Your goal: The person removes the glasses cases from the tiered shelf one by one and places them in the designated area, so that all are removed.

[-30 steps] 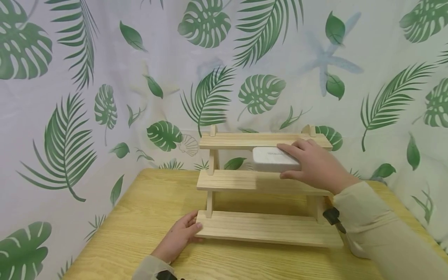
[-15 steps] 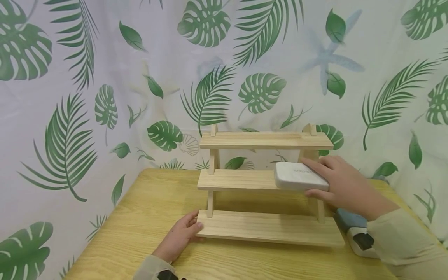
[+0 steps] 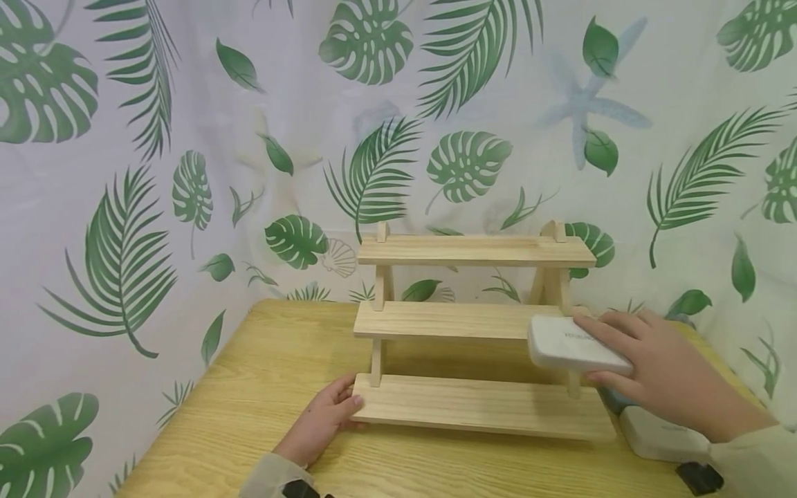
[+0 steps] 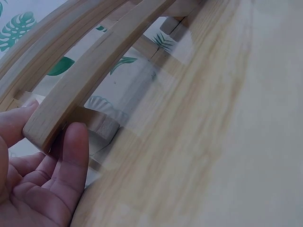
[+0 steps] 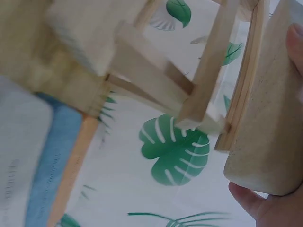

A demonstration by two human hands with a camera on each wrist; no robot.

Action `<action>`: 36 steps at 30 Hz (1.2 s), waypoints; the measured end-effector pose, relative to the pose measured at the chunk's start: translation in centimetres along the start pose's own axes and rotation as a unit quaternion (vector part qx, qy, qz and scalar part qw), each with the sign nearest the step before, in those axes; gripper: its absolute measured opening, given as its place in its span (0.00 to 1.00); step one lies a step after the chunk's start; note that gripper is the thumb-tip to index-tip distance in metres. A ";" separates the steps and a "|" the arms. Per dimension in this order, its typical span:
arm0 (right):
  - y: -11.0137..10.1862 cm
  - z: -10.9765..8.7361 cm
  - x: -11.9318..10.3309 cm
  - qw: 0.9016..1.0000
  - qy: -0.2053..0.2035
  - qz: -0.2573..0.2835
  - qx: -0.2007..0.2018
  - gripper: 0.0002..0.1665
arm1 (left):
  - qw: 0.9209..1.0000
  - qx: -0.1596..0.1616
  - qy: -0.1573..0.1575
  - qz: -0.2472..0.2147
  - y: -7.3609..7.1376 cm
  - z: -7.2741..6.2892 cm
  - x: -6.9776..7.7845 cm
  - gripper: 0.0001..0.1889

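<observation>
A three-tier light wooden display rack (image 3: 486, 408) stands at the middle of the table. My left hand (image 3: 320, 423) grips the left end of its lowest board; in the left wrist view the thumb and fingers of the left hand (image 4: 45, 187) pinch that board end (image 4: 85, 85). My right hand (image 3: 672, 377) holds a white, round-cornered case (image 3: 573, 342) with small lettering on top, off the table at the rack's right side. From the right wrist, the held case (image 5: 272, 109) shows its long edge, with a fingertip below it.
Right of the rack lies another white case (image 3: 663, 432), with a blue case (image 5: 54, 156) and an orange case (image 5: 75, 161) beside it. A leaf-patterned curtain (image 3: 529, 180) stands behind the wooden table (image 3: 249, 387).
My right hand has carried the white case rightward and down, from in front of the upper and middle tiers to the rack's right side. The left hand stays on the lowest board.
</observation>
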State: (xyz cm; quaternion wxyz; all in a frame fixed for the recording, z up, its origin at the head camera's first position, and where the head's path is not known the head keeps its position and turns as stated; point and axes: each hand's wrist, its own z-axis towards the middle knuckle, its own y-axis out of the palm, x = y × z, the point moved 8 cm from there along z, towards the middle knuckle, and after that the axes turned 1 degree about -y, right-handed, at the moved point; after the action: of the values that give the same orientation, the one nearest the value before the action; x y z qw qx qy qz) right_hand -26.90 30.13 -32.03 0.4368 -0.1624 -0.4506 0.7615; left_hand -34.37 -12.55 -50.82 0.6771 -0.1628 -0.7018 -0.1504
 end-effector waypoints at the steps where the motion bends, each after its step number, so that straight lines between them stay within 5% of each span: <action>1: 0.0 -0.5 0.0 1.000 -0.001 0.001 0.001 0.55 | 1.000 0.002 -0.001 0.000 0.0 0.0 0.0 0.40; 24: 2.6 -12.3 3.5 0.994 0.067 -0.014 -0.085 0.62 | 1.000 0.006 -0.006 0.000 -0.1 0.0 0.3 0.39; 30: 3.1 -15.1 5.0 0.999 0.029 -0.001 -0.037 0.59 | 1.000 0.002 -0.005 0.000 0.1 0.1 0.3 0.39; 36: 5.4 -19.6 7.8 0.984 0.127 -0.024 -0.120 0.50 | 1.000 0.003 -0.008 -0.002 0.1 0.3 0.4 0.40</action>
State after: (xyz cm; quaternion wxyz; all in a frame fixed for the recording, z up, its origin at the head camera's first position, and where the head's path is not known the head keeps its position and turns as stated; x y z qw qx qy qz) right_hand -21.56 45.96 -45.92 0.4860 -0.2977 -0.4836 0.6643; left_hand -34.64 -12.35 -50.48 0.6716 -0.1607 -0.7078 -0.1487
